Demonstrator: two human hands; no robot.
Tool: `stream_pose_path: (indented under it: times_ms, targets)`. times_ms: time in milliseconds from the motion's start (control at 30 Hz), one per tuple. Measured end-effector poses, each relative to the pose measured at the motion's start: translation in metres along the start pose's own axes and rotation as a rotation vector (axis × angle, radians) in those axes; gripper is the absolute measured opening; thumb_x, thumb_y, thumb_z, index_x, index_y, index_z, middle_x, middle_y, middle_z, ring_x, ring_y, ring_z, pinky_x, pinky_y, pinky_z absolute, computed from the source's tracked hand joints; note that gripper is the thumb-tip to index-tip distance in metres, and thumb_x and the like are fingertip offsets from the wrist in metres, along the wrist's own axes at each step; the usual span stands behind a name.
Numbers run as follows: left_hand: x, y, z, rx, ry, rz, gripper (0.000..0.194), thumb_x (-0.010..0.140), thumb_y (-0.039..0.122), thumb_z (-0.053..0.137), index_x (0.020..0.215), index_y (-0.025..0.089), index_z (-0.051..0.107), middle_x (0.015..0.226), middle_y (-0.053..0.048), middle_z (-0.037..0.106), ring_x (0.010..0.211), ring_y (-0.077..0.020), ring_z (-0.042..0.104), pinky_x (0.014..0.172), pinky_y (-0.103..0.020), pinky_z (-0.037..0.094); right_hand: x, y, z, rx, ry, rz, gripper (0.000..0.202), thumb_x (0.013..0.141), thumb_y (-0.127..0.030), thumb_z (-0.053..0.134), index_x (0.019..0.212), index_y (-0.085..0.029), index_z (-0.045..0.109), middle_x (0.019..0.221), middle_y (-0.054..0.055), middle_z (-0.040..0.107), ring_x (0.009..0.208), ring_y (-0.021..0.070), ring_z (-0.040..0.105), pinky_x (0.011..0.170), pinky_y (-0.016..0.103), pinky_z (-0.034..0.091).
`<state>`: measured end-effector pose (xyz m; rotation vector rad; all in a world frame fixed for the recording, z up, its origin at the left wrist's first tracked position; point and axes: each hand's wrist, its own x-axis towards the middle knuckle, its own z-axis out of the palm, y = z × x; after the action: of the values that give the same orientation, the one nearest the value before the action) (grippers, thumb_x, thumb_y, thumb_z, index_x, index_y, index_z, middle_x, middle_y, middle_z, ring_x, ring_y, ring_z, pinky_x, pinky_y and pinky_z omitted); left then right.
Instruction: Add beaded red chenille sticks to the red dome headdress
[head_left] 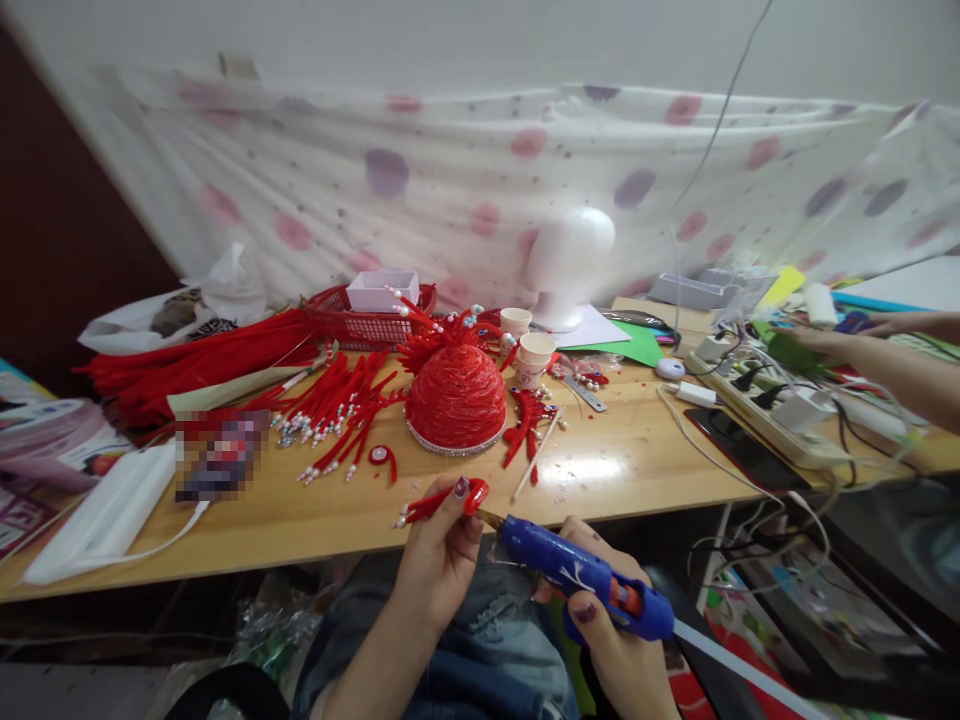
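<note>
My left hand (442, 555) pinches a red fuzzy stem (429, 505), which is curled at one end and has white beads at the other. My right hand (611, 620) is wrapped round a blue glue gun (559, 555) with a white glue stick (739, 665) coming out of its back. The gun's nozzle (491, 519) is at the curled end of the stem. Beyond my hands stands a red domed piece (456, 400) with a pearly rim. Beaded red stems (349, 400) lie to its left, and a beaded red ornament (529, 420) is at its right.
Behind are a red basket (367, 328), paper cups (536, 350) and a white foam head (571, 255). A phone (742, 445) and a power strip (772, 410) with tangled cables lie at the right, where another person's arm (900, 350) reaches in. A white power bank (112, 510) lies left.
</note>
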<state>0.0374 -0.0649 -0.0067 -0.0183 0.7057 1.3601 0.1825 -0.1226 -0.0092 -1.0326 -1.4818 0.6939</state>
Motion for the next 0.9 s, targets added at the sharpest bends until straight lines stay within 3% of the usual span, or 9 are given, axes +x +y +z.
stream_pose_path:
  times_ms: [133, 200, 300, 367, 500, 667, 767, 867, 900]
  targets:
    - [0.000, 0.003, 0.002, 0.003, 0.005, -0.001, 0.030, 0.084, -0.009, 0.053, 0.067, 0.011, 0.067, 0.059, -0.001, 0.070, 0.046, -0.0075, 0.064, 0.044, -0.011, 0.053, -0.004, 0.002, -0.002, 0.067, -0.005, 0.041, 0.056, 0.089, -0.067, 0.051, 0.066, -0.020, 0.068, 0.064, 0.004, 0.061, 0.061, 0.0203, 0.059, 0.059, 0.031, 0.045]
    - [0.001, 0.006, 0.004, -0.006, 0.039, 0.001, 0.037, 0.088, -0.009, 0.045, 0.066, 0.011, 0.067, 0.057, -0.002, 0.069, 0.045, -0.0068, 0.063, 0.043, -0.011, 0.053, -0.001, 0.008, -0.012, 0.009, 0.145, 0.130, 0.055, 0.087, -0.068, 0.053, 0.065, -0.020, 0.069, 0.059, 0.003, 0.060, 0.058, 0.0199, 0.058, 0.059, 0.030, 0.046]
    - [0.004, 0.011, 0.005, -0.021, 0.075, 0.025, 0.043, 0.091, -0.010, 0.038, 0.067, 0.010, 0.068, 0.060, -0.003, 0.070, 0.045, -0.0074, 0.064, 0.043, -0.013, 0.054, 0.019, 0.028, -0.045, -0.241, 0.440, 0.334, 0.055, 0.085, -0.068, 0.054, 0.068, -0.018, 0.070, 0.053, 0.002, 0.056, 0.052, 0.0184, 0.053, 0.052, 0.029, 0.042]
    - [0.007, 0.013, 0.005, -0.019, 0.081, 0.044, 0.043, 0.090, -0.011, 0.039, 0.067, 0.009, 0.068, 0.061, -0.004, 0.071, 0.046, -0.0080, 0.065, 0.043, -0.013, 0.055, 0.043, 0.047, -0.073, -0.445, 0.490, 0.444, 0.059, 0.083, -0.071, 0.049, 0.074, -0.017, 0.071, 0.066, 0.007, 0.066, 0.060, 0.0212, 0.059, 0.052, 0.029, 0.043]
    - [0.011, 0.015, 0.004, 0.007, 0.076, 0.065, 0.040, 0.088, -0.013, 0.042, 0.067, 0.008, 0.069, 0.064, -0.005, 0.074, 0.047, -0.0092, 0.066, 0.044, -0.014, 0.056, 0.093, 0.084, -0.116, -0.637, 0.435, 0.508, 0.059, 0.080, -0.068, 0.045, 0.085, -0.015, 0.070, 0.080, 0.015, 0.072, 0.073, 0.0306, 0.067, 0.057, 0.034, 0.046]
    - [0.014, 0.016, 0.000, 0.041, 0.055, 0.088, 0.038, 0.085, -0.015, 0.045, 0.070, 0.008, 0.071, 0.064, -0.005, 0.074, 0.048, -0.0093, 0.067, 0.045, -0.014, 0.056, 0.120, 0.105, -0.130, -0.786, 0.412, 0.478, 0.051, 0.080, -0.055, 0.043, 0.088, -0.013, 0.070, 0.086, 0.020, 0.072, 0.087, 0.0362, 0.067, 0.069, 0.039, 0.047]
    - [0.016, 0.017, -0.001, 0.067, 0.032, 0.113, 0.033, 0.083, -0.014, 0.050, 0.070, 0.009, 0.071, 0.067, -0.006, 0.075, 0.050, -0.0086, 0.067, 0.047, -0.014, 0.056, 0.106, 0.094, -0.135, -0.835, 0.359, 0.497, 0.043, 0.077, -0.054, 0.051, 0.078, -0.016, 0.070, 0.075, 0.016, 0.072, 0.078, 0.0330, 0.068, 0.066, 0.037, 0.048]
    - [0.020, 0.020, -0.002, 0.120, -0.063, 0.171, 0.018, 0.072, -0.008, 0.070, 0.071, 0.010, 0.072, 0.067, -0.003, 0.074, 0.054, -0.0091, 0.067, 0.050, -0.013, 0.056, 0.069, 0.059, -0.140, -0.833, 0.250, 0.535, 0.043, 0.071, -0.059, 0.059, 0.056, -0.020, 0.066, 0.057, 0.011, 0.067, 0.060, 0.0294, 0.066, 0.058, 0.036, 0.049]
    - [0.022, 0.021, -0.002, 0.153, -0.120, 0.190, 0.015, 0.066, -0.003, 0.078, 0.071, 0.011, 0.073, 0.068, -0.001, 0.074, 0.056, -0.0096, 0.068, 0.052, -0.014, 0.057, 0.055, 0.043, -0.140, -0.800, 0.185, 0.524, 0.047, 0.073, -0.063, 0.057, 0.057, -0.020, 0.068, 0.060, 0.010, 0.069, 0.063, 0.0286, 0.067, 0.059, 0.034, 0.051]
